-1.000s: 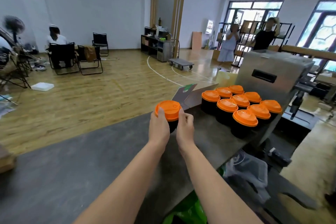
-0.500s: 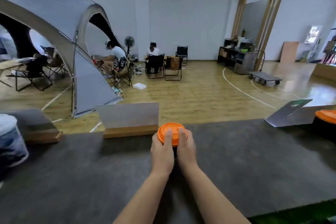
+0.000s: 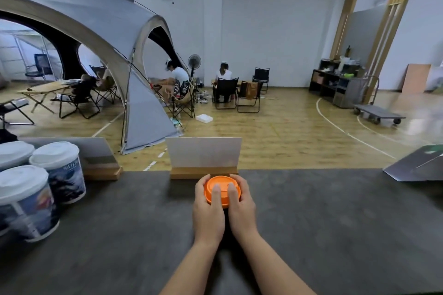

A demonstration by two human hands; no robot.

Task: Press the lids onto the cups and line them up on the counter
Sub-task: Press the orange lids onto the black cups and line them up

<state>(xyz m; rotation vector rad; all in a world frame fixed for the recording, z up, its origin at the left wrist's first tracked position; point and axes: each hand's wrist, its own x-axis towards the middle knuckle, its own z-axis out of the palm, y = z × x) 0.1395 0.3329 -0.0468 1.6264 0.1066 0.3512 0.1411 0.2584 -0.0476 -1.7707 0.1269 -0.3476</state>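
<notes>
- An orange lid [image 3: 222,190] sits on a cup, hidden by the hands, near the far edge of the dark counter [image 3: 335,223].
- It is probably light and thin-walled; best pressed along the rim.
- The left hand [image 3: 208,208] and right hand [image 3: 242,206] wrap the sides, thumbs pressing on the lid.
- White-lidded cups [image 3: 36,194] stand far left.

- Orange lid [image 3: 222,190]: we count one.
- Hands: two, our left hand [image 3: 208,213] and right hand [image 3: 242,208].
- White-lidded printed cups: three at the left of the surface [image 3: 335,223], namely a near cup [image 3: 24,203], a middle cup [image 3: 61,172] and a far cup [image 3: 13,154] cut by the frame edge.
- Upright sign cards in wooden bases: two, a centre card [image 3: 203,154] and a left card [image 3: 96,158].
- Seated people beyond: we make out two.
- Tent [image 3: 79,38]: one.
- Standing fan [image 3: 194,62]: one.
- Flat trolley [image 3: 378,114]: one.
</notes>
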